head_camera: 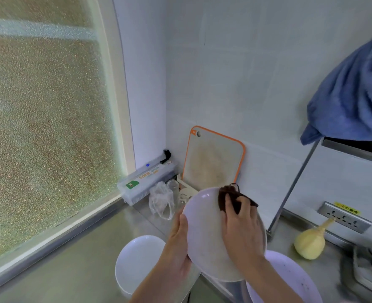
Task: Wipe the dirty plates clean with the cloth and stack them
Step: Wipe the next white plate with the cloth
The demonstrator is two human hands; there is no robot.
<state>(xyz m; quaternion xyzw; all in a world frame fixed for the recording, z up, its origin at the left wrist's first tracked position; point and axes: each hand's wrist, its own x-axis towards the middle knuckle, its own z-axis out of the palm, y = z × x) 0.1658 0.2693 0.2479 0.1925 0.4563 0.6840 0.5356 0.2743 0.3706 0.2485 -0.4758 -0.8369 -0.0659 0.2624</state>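
Note:
A white plate is held tilted above the steel counter, its face turned toward me. My left hand grips its left rim. My right hand presses a dark brown cloth against the plate's upper right part. A clean-looking white plate lies flat on the counter at lower left. Another white plate with dark specks of dirt lies at lower right, partly hidden by my right forearm.
An orange-edged cutting board leans on the tiled wall behind. Glass cups, a crumpled plastic bag and a wrap dispenser box crowd the corner. A yellow bulb-shaped object lies right, below a socket. A blue towel hangs above.

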